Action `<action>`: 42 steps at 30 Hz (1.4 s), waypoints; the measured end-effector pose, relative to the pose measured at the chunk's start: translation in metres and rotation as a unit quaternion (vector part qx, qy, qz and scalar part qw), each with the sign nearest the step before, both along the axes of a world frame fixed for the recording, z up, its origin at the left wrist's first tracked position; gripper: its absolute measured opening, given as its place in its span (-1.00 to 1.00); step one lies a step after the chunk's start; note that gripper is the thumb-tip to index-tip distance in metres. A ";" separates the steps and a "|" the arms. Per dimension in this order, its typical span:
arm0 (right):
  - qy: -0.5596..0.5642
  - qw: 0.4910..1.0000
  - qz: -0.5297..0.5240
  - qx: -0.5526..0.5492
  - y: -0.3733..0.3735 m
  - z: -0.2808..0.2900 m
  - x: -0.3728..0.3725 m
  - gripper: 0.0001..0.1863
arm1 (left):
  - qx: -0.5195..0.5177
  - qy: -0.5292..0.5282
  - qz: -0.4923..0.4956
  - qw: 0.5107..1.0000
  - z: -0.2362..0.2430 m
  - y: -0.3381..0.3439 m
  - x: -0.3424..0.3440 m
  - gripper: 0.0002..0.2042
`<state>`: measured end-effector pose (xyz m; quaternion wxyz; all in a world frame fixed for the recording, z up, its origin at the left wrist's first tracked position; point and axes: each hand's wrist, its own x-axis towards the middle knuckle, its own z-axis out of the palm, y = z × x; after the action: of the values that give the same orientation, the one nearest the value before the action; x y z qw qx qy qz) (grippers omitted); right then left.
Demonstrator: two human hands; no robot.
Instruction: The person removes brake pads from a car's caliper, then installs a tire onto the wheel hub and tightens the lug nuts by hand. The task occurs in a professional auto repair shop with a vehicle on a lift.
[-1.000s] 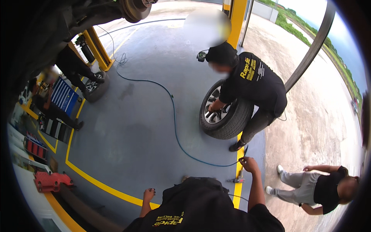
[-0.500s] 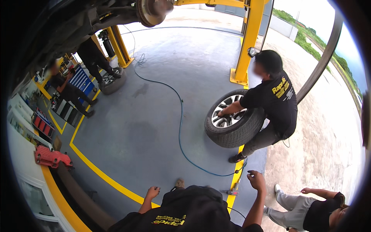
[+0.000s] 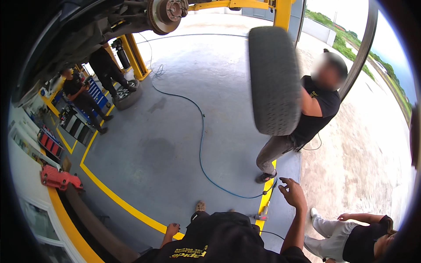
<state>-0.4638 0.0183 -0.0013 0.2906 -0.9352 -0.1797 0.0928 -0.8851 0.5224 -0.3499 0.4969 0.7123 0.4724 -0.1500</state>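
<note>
My right hand [image 3: 291, 193] is raised with fingers apart and nothing in it, beside the end of a blue air hose [image 3: 209, 179] in the picture. My left hand [image 3: 173, 229] is low by my body with fingers curled; what they hold, if anything, is unclear. A pneumatic gun [image 3: 262, 217] lies on the yellow floor line near my feet. Ahead to my right, a co-worker [image 3: 320, 118] holds a large tyre [image 3: 272, 81] up off the floor.
A car's underside with brake disc [image 3: 162, 15] hangs overhead between yellow lift posts [image 3: 136, 59]. At left, two people [image 3: 85, 98] stand by another wheel [image 3: 125, 101] and a blue tool chest [image 3: 98, 96]. A red jack part [image 3: 59, 177] is leftward; another person [image 3: 362, 239] is at lower right.
The co-worker has lifted the tyre from near the floor to upright at chest height. My right hand has let go of the hose it held a second ago.
</note>
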 end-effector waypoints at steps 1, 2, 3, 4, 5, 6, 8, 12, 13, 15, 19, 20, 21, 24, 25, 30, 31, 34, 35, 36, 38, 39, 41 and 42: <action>-0.003 1.000 0.002 -0.001 0.000 0.009 -0.001 -0.58 | 0.001 -0.001 0.001 1.000 0.000 -0.007 0.002 -0.60; -0.004 1.000 0.005 -0.002 0.002 0.019 -0.002 -0.58 | 0.002 -0.001 0.003 1.000 0.002 -0.013 0.002 -0.60; -0.007 1.000 0.009 0.004 0.006 0.028 -0.003 -0.57 | 0.005 0.007 0.001 1.000 0.002 -0.015 0.000 -0.60; -0.010 1.000 0.012 0.010 0.010 0.036 -0.004 -0.57 | 0.008 0.015 -0.001 1.000 0.002 -0.017 0.000 -0.60; -0.015 1.000 0.014 0.017 0.015 0.045 -0.006 -0.56 | 0.011 0.021 -0.005 1.000 0.002 -0.018 0.001 -0.60; -0.028 0.999 0.020 0.036 0.019 0.051 -0.006 -0.54 | 0.013 0.018 0.002 1.000 0.003 -0.019 0.000 -0.61; -0.053 0.995 0.034 0.074 0.027 0.061 -0.007 -0.52 | 0.016 0.011 0.016 1.000 0.005 -0.021 -0.003 -0.61; -0.057 0.993 0.030 0.098 0.030 0.077 -0.009 -0.50 | 0.040 0.030 0.011 0.999 0.007 -0.021 -0.002 -0.62; -0.055 0.993 0.026 0.102 0.030 0.082 -0.010 -0.51 | 0.045 0.025 0.016 0.999 0.006 -0.014 -0.002 -0.62; -0.056 0.993 0.020 0.104 0.030 0.085 -0.010 -0.51 | 0.053 0.010 0.019 0.998 0.003 -0.017 -0.001 -0.63; -0.070 0.991 0.026 0.107 0.034 0.092 -0.008 -0.50 | 0.071 0.017 0.005 0.997 0.000 -0.018 0.007 -0.61; -0.073 0.990 0.033 0.112 0.034 0.092 -0.007 -0.50 | 0.071 0.020 0.021 0.997 -0.002 -0.018 0.006 -0.60; -0.078 0.990 0.040 0.114 0.038 0.097 -0.006 -0.50 | 0.067 0.022 0.032 0.997 -0.003 -0.024 0.009 -0.60; -0.094 0.986 0.048 0.130 0.051 0.113 -0.006 -0.52 | 0.048 0.020 0.041 0.998 0.007 -0.036 0.015 -0.59; -0.097 0.984 0.048 0.139 0.056 0.122 -0.007 -0.54 | 0.048 0.018 0.049 0.997 0.006 -0.037 0.014 -0.60; -0.166 0.961 0.051 0.217 0.072 0.153 -0.004 -0.65 | 0.034 0.023 0.093 0.995 0.002 -0.055 0.004 -0.61; -0.177 0.954 0.047 0.238 0.075 0.160 -0.003 -0.66 | 0.041 0.017 0.106 0.993 -0.007 -0.055 -0.007 -0.61; -0.210 0.932 0.040 0.292 0.083 0.168 0.005 -0.66 | 0.040 0.014 0.121 0.992 -0.009 -0.060 -0.017 -0.62; -0.213 0.925 0.040 0.311 0.086 0.171 0.006 -0.66 | 0.039 0.018 0.123 0.991 -0.008 -0.064 -0.019 -0.62; -0.217 0.917 0.041 0.332 0.089 0.174 0.007 -0.66 | 0.034 0.016 0.123 0.992 -0.005 -0.066 -0.023 -0.62; -0.228 0.907 0.046 0.351 0.095 0.183 0.006 -0.66 | 0.024 0.014 0.121 0.992 -0.001 -0.072 -0.028 -0.61; -0.226 0.902 0.043 0.365 0.095 0.186 0.006 -0.65 | -0.003 0.004 0.161 0.987 0.000 -0.072 -0.030 -0.59; -0.232 0.892 0.035 0.386 0.093 0.190 0.006 -0.66 | 0.006 0.006 0.148 0.989 0.005 -0.074 -0.036 -0.58; -0.230 0.885 0.022 0.404 0.091 0.192 0.005 -0.67 | 0.008 0.006 0.138 0.990 0.007 -0.074 -0.034 -0.58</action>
<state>-0.4585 0.1098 0.1908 0.5919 -0.7274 -0.2840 -0.1997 -0.9189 0.4484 -0.3424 0.5039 0.6435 0.5706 -0.0804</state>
